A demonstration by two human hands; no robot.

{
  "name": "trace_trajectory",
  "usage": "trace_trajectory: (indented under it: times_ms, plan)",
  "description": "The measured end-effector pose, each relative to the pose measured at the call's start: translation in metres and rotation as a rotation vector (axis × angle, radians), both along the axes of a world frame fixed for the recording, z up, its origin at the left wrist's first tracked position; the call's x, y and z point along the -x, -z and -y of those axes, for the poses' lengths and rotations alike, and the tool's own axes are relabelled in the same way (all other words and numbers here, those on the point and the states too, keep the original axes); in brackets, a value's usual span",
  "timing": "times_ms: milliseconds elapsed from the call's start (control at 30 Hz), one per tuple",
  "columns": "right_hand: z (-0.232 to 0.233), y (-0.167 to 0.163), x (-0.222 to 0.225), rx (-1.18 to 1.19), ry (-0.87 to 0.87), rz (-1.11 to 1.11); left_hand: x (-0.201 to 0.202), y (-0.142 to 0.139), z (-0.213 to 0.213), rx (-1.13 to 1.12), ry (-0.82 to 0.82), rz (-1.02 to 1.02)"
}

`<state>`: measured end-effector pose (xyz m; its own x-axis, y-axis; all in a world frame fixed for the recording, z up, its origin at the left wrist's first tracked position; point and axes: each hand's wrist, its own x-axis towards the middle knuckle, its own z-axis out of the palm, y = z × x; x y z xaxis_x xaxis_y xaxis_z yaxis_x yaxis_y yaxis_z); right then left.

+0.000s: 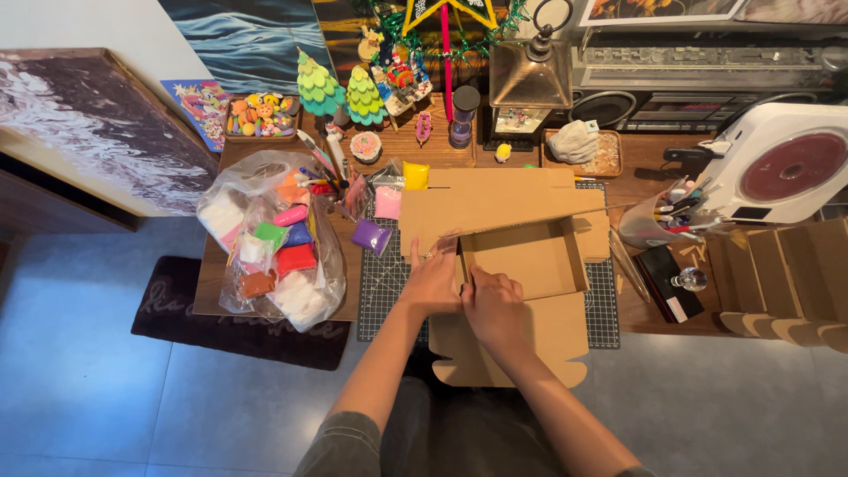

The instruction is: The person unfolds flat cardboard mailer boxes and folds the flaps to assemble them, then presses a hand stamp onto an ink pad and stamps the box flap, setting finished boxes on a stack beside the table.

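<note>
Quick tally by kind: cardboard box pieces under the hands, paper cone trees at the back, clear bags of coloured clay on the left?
Cardboard box, both hands on its near-left wall (left hand, right hand): 1
Paper cone trees: 2
Large clear bag of coloured clay packs: 1
Total: 4

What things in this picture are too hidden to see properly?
Head view:
- Left hand and right hand: fingertips hidden behind the cardboard box wall.
- Cutting mat: mostly covered by the box.
- Plastic bag: the packets inside overlap, so they cannot be counted.
- Cardboard shelf: cut off by the right edge.
</note>
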<state>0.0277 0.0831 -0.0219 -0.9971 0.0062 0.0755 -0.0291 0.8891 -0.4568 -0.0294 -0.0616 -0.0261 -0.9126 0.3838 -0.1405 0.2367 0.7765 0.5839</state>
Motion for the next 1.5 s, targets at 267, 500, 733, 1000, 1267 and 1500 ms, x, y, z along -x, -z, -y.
trace_trajectory:
  times_ms: [267, 500, 733, 1000, 1267, 1500]
  plan:
    - [0.003, 0.028, 0.008, 0.101, -0.021, 0.004, 0.000, 0.001, 0.001, 0.051, 0.015, 0.029]
    - [-0.003, 0.014, 0.018, 0.310, -0.006, 0.119, 0.014, -0.009, 0.016, 0.022, 0.117, 0.201]
    - [-0.007, -0.003, 0.026, 0.541, 0.038, 0.277, 0.021, 0.005, 0.014, -0.234, -0.046, 0.203]
    - [-0.017, 0.024, 0.052, 0.654, -0.120, 0.195, 0.013, -0.003, -0.008, -0.379, -0.264, 0.090]
    - [-0.034, 0.018, 0.068, 0.902, -0.106, 0.668, 0.015, -0.013, -0.003, -0.450, -0.309, 0.064]
    - [-0.045, 0.026, 0.074, 1.070, -0.138, 0.736, 0.020, 0.006, -0.011, -0.461, -0.308, -0.007]
